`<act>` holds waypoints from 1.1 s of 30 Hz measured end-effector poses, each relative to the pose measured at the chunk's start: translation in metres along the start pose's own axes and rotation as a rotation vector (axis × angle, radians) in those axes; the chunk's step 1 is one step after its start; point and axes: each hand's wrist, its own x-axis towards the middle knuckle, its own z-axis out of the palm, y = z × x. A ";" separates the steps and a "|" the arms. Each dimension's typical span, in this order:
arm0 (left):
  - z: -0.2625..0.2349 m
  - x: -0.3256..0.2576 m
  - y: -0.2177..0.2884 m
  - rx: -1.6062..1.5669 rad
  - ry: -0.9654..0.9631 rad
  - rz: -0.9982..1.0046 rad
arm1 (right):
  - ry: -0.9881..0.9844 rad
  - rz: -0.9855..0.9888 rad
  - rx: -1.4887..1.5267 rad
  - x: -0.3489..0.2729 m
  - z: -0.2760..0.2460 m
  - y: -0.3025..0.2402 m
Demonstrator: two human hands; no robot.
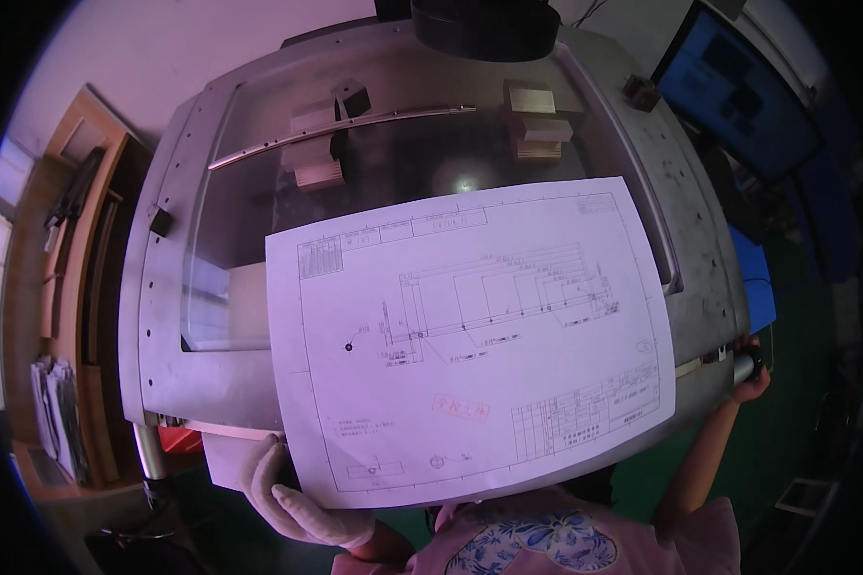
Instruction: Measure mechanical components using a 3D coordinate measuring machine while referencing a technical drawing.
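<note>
My left hand (297,498), in a whitish glove, pinches the lower left edge of a large printed technical drawing (479,383). The sheet is tilted and hides the near part of the machine bed. On it are a long thin part with dimension lines, a table and a red stamp. Bare, my right hand (753,374) is at the machine's right front corner, its fingers curled round a dark knob (758,360) at the end of a silver cylinder. Beyond the sheet, a thin metal rod with small holes (336,126) lies across the glass plate (403,163).
Metal blocks (316,163) stand beside the rod, with more stacked blocks (539,120) to the right. Small dark cubes (160,222) sit on the frame (163,326). A black round housing (486,29) hangs above. A monitor (738,91) is at right, a wooden cabinet (96,192) at left.
</note>
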 end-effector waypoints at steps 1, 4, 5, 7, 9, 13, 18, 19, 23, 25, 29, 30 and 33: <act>0.000 0.000 0.000 0.007 0.004 -0.006 | 0.005 0.003 0.004 0.000 -0.001 0.000; 0.001 0.000 0.002 0.013 0.011 -0.010 | 0.013 0.001 -0.002 0.000 0.001 -0.001; 0.002 0.000 0.002 0.016 0.014 -0.008 | 0.016 0.000 -0.013 -0.001 0.002 -0.001; 0.002 -0.001 0.002 0.012 0.023 -0.022 | 0.004 0.003 0.001 -0.001 0.002 -0.002; 0.001 -0.002 0.001 0.010 0.031 -0.034 | -0.007 0.007 0.015 -0.001 0.001 -0.002; -0.001 -0.002 -0.002 0.015 0.035 -0.037 | 0.006 0.017 0.004 -0.001 0.000 -0.003; 0.000 -0.002 -0.002 0.003 0.022 -0.027 | 0.018 -0.007 -0.034 0.000 0.000 -0.002; 0.001 -0.002 -0.002 0.002 0.024 -0.025 | 0.011 -0.003 -0.010 0.000 0.004 0.000; 0.001 -0.001 0.000 -0.001 0.027 -0.026 | 0.003 0.002 0.014 0.000 0.007 0.001; 0.000 -0.001 -0.001 0.006 0.024 -0.023 | -0.005 0.000 0.016 0.001 0.005 0.001; -0.001 -0.002 -0.002 0.017 0.023 -0.016 | -0.024 0.002 0.027 0.000 0.005 0.001; -0.001 -0.002 -0.002 0.017 0.023 -0.016 | -0.024 0.002 0.027 0.000 0.004 0.001; -0.001 -0.002 -0.003 0.023 0.024 -0.010 | -0.056 0.014 0.053 0.000 0.000 0.000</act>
